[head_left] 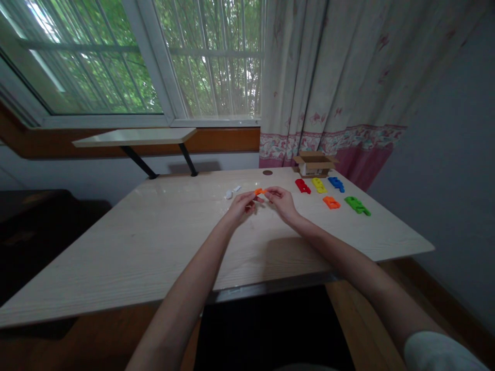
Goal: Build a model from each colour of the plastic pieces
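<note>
Both hands meet above the middle of the desk around a small orange plastic piece. My left hand pinches its left end between thumb and fingers. At its right end, my right hand grips it with the fingertips. The fingers cover part of the piece, so its full shape is hidden. Just left of my left hand, a small white round piece and a small white strip lie on the desk.
Right of my hands lie chunky plastic pieces: red, yellow, blue, orange and green. Behind them stands an open cardboard box. A raised shelf is on the desk's back left.
</note>
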Available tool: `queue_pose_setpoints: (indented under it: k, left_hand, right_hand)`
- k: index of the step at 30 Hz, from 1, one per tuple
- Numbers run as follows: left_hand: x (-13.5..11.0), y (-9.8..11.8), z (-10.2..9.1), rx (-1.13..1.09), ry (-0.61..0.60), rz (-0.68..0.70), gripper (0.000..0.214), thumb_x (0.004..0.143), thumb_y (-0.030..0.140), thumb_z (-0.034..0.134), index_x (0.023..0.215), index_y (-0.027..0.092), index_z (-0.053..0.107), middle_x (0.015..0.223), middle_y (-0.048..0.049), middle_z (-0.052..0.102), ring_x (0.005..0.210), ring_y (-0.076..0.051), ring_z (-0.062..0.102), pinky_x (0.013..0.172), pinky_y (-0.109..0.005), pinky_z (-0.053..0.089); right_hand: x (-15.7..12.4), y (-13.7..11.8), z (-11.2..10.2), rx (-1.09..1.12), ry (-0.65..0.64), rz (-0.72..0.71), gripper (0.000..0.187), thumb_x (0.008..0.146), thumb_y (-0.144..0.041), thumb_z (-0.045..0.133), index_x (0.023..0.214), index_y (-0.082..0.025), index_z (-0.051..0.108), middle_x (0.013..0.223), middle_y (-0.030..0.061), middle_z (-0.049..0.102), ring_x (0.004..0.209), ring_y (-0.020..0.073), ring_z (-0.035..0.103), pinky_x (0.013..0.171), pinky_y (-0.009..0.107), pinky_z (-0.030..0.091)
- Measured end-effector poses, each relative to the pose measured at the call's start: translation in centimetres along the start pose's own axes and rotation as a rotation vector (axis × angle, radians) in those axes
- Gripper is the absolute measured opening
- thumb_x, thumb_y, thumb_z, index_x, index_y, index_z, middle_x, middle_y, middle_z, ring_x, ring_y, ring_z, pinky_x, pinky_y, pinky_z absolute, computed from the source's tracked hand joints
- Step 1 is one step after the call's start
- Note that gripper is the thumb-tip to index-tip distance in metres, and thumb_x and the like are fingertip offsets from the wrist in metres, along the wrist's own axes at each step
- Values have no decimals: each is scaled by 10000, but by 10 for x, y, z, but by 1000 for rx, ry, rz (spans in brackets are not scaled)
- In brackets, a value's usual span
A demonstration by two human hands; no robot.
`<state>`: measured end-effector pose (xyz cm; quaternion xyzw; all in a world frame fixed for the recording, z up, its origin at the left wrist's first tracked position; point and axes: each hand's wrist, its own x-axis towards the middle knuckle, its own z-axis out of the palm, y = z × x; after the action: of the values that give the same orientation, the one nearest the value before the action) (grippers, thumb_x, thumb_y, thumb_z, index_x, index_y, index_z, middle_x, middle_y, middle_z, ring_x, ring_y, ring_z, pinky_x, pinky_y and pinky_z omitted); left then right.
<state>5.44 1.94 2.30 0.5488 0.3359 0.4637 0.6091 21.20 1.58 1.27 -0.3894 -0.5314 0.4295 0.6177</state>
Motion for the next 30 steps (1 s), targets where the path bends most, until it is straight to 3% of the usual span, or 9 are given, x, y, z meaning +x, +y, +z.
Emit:
queue_pose_setpoints:
  k: [6,9,13,17,24,30]
  left_hand:
    - [0,-2,2,-2,5,-22,496,582,562,692,804,120,664,707,-72,665,414,-44,426,394,-195,215]
    - [0,-2,2,0,34,-13,502,587,573,688,792,115,657,670,-61,649,399,-41,407,387,-197,201]
    - [0,0,1,26,50,33,580,527,467,772,983,137,634,645,-15,631,396,-35,387,393,-195,202]
    - [0,-1,1,36,59,96,644,519,379,794,1087,161,581,609,31,601,400,-29,367,411,-189,236]
    - [2,-3,3,37,147,140,472,462,290,809,841,161,558,734,8,625,494,-51,478,473,-189,346]
    - [1,-2,4,46,149,152,466,458,288,805,821,162,541,742,3,625,543,-73,514,497,-197,368]
  right_hand:
    - [-1,-1,-1,9,-28,23,312,586,-415,723,776,-179,648,637,3,634,533,99,520,516,228,399]
    - [-1,1,-1,3,-49,12,323,581,-422,726,791,-186,654,671,13,649,585,116,553,560,245,428]
    - [0,3,-1,-1,-63,-58,345,591,-431,723,840,-200,663,837,44,680,723,144,596,689,287,471]
    - [0,6,-1,1,-64,-61,380,598,-412,725,908,-206,649,839,36,665,698,127,584,675,280,477]
    - [-1,6,1,-40,-54,-64,379,577,-389,734,886,-193,637,841,30,647,581,85,526,547,231,438]
    - [-7,0,2,-179,-51,-131,337,607,-393,715,865,-185,653,803,30,640,527,80,463,505,231,396]
